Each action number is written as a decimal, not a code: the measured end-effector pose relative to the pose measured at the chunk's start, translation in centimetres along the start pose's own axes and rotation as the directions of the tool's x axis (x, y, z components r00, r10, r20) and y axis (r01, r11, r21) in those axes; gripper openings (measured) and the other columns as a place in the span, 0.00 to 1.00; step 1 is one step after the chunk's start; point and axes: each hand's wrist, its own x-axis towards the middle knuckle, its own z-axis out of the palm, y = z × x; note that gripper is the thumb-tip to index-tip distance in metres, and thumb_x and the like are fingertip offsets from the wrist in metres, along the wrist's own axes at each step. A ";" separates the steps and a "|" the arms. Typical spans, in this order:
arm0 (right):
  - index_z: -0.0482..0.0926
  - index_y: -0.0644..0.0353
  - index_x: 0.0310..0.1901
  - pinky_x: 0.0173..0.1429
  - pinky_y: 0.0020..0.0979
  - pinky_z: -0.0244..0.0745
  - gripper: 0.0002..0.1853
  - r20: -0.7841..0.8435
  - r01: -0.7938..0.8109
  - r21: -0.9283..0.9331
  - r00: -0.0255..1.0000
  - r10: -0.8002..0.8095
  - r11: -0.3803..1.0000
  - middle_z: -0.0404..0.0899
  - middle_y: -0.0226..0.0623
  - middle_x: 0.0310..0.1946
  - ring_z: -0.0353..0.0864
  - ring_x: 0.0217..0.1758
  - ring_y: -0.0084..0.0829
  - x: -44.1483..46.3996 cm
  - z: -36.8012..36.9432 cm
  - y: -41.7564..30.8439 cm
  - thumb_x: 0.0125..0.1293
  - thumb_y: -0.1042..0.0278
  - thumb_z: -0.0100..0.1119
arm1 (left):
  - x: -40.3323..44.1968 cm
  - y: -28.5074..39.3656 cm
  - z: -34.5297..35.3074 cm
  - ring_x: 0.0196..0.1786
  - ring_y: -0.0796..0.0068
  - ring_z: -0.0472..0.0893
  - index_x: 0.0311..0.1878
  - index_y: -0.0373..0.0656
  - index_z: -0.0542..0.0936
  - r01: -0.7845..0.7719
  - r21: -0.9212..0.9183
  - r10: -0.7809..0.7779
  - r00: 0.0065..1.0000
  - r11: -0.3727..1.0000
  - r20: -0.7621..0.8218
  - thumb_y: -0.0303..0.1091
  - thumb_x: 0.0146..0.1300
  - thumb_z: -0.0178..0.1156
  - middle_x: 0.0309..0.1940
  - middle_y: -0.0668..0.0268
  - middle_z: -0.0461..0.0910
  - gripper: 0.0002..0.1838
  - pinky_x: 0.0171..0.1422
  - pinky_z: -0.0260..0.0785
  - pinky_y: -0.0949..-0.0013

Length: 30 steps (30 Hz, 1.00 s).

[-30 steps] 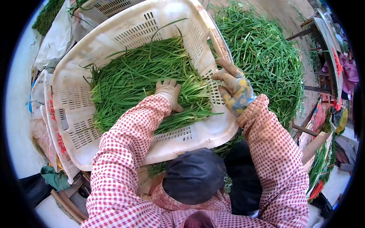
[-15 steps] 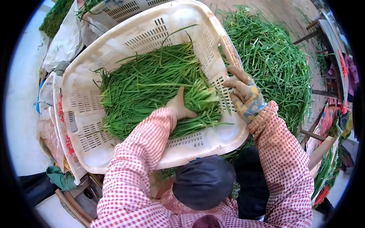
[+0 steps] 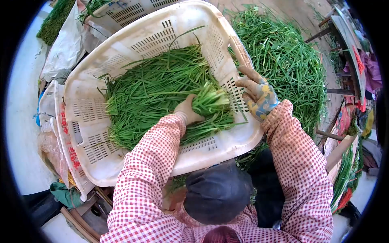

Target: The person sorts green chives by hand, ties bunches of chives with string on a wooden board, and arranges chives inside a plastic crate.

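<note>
My left hand [image 3: 189, 111], in a pale glove, is closed round a bunch of garlic chives [image 3: 211, 97] inside a white plastic basket [image 3: 101, 172]. The pale cut ends of the bunch point right, towards the basket's right wall. Beneath it, more chives [image 3: 142, 97] lie in a layer over the basket's floor. My right hand [image 3: 259, 95] wears a soiled glove with a blue and yellow pattern. It is at the basket's right rim, fingers apart and holding nothing; whether it touches the rim I cannot tell.
A large loose heap of green leaves [image 3: 283, 65] lies on the ground beyond the basket's right side. Another slotted crate [image 3: 125, 14] stands behind. A white sack [image 3: 63, 56] is at the left, and a wooden frame [image 3: 340, 154] stands at the right.
The bunch in my left hand has risen slightly and shifted a little left. My right hand stays by the rim with its fingers apart. The whole view has shifted slightly.
</note>
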 end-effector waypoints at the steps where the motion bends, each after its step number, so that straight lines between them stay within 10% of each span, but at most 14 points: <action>1: 0.80 0.57 0.48 0.67 0.37 0.69 0.22 0.012 -0.001 -0.047 1.000 0.001 0.999 0.68 0.41 0.66 0.68 0.67 0.47 0.0 -0.2 -0.3 0.51 0.88 0.53 | 0.0 -0.4 -0.7 0.62 0.56 0.75 0.71 0.44 0.59 0.006 -0.085 -0.006 1.000 0.996 -0.001 0.40 0.38 0.78 0.60 0.51 0.74 0.55 0.71 0.63 0.64; 10: 0.79 0.55 0.47 0.65 0.41 0.70 0.22 0.006 -0.034 0.030 0.999 0.034 0.999 0.68 0.43 0.65 0.70 0.65 0.47 -0.1 -0.1 -0.2 0.51 0.87 0.54 | 1.7 -5.2 -3.7 0.62 0.59 0.74 0.69 0.40 0.64 0.034 -0.679 0.006 0.998 0.733 0.056 0.20 0.37 0.76 0.58 0.56 0.77 0.50 0.70 0.62 0.61; 17: 0.80 0.54 0.46 0.63 0.53 0.69 0.22 -0.054 0.229 -0.520 0.953 -0.299 0.823 0.73 0.49 0.58 0.69 0.63 0.58 0.6 -0.9 -2.5 0.45 0.80 0.60 | -0.1 -7.9 -5.5 0.51 0.62 0.82 0.60 0.38 0.75 -0.053 -0.927 0.362 0.928 0.372 0.092 0.25 0.37 0.72 0.51 0.58 0.82 0.39 0.60 0.74 0.59; 21: 0.78 0.56 0.48 0.60 0.46 0.74 0.18 -0.024 0.277 -0.284 0.955 -0.295 0.918 0.77 0.45 0.52 0.76 0.58 0.50 1.4 3.3 -5.2 0.53 0.79 0.58 | -1.3 -8.7 -6.0 0.50 0.62 0.82 0.59 0.38 0.76 -0.058 -0.941 0.330 0.942 0.335 0.060 0.24 0.38 0.72 0.50 0.59 0.83 0.38 0.59 0.74 0.59; 22: 0.77 0.57 0.49 0.57 0.42 0.76 0.15 -0.119 -0.157 0.012 0.980 0.158 0.987 0.78 0.43 0.49 0.78 0.55 0.43 1.9 5.2 -5.5 0.59 0.76 0.56 | -1.5 -8.9 -6.1 0.50 0.62 0.82 0.59 0.38 0.76 -0.062 -0.943 0.330 0.942 0.326 0.052 0.24 0.38 0.72 0.50 0.59 0.83 0.38 0.59 0.74 0.59; 23: 0.76 0.57 0.50 0.54 0.39 0.77 0.12 -0.068 -0.538 0.316 0.809 0.584 0.782 0.79 0.41 0.47 0.80 0.52 0.37 2.3 7.0 -5.6 0.64 0.74 0.55 | -1.8 -9.2 -6.3 0.50 0.62 0.82 0.59 0.38 0.76 -0.042 -0.945 0.295 0.954 0.323 0.058 0.24 0.37 0.72 0.49 0.59 0.83 0.38 0.59 0.74 0.59; 24: 0.76 0.57 0.50 0.54 0.39 0.77 0.12 -0.064 -0.535 0.313 0.813 0.579 0.785 0.79 0.41 0.47 0.80 0.52 0.37 3.0 8.3 -5.5 0.64 0.74 0.55 | -1.9 -9.5 -6.4 0.49 0.62 0.82 0.59 0.38 0.76 -0.020 -0.947 0.259 0.963 0.321 0.068 0.24 0.37 0.72 0.49 0.60 0.83 0.38 0.59 0.74 0.59; 26: 0.74 0.67 0.53 0.44 0.31 0.78 0.14 0.169 -0.581 0.788 0.523 0.836 0.204 0.79 0.51 0.47 0.82 0.48 0.34 5.0 10.6 -3.6 0.66 0.80 0.51 | -1.6 -10.3 -6.6 0.49 0.62 0.82 0.58 0.38 0.76 -0.043 -0.947 0.315 0.947 0.319 0.063 0.23 0.36 0.72 0.48 0.61 0.83 0.38 0.58 0.74 0.59; 30: 0.73 0.63 0.48 0.38 0.29 0.71 0.11 0.136 -0.449 0.872 0.602 0.786 0.193 0.75 0.41 0.40 0.75 0.39 0.29 6.0 16.8 5.5 0.69 0.67 0.49 | -1.9 -10.8 -6.7 0.53 0.63 0.80 0.59 0.39 0.76 -0.078 -0.959 0.408 0.912 0.273 0.042 0.21 0.34 0.73 0.50 0.62 0.82 0.40 0.61 0.71 0.60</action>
